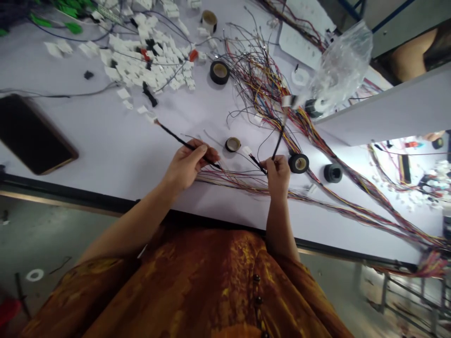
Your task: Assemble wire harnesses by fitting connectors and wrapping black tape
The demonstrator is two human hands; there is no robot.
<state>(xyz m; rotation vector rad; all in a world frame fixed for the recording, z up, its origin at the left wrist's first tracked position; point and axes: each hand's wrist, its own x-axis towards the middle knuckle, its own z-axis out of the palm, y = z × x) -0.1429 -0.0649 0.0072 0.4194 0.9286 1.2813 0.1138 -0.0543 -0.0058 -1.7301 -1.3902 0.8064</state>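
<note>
while the left fingers (200, 150) pinch a black-wrapped cable (173, 134), the right fingers (281, 162) grip — apparently — a dark lead (278, 141).

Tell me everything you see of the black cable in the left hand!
The black cable is thin, nearly straight and wrapped in what looks like dark tape. It slants from upper left to lower right, held by the left hand. At its upper end is a small white connector with a little reddish wire showing. I can't tell whether the connector touches the table.
</note>
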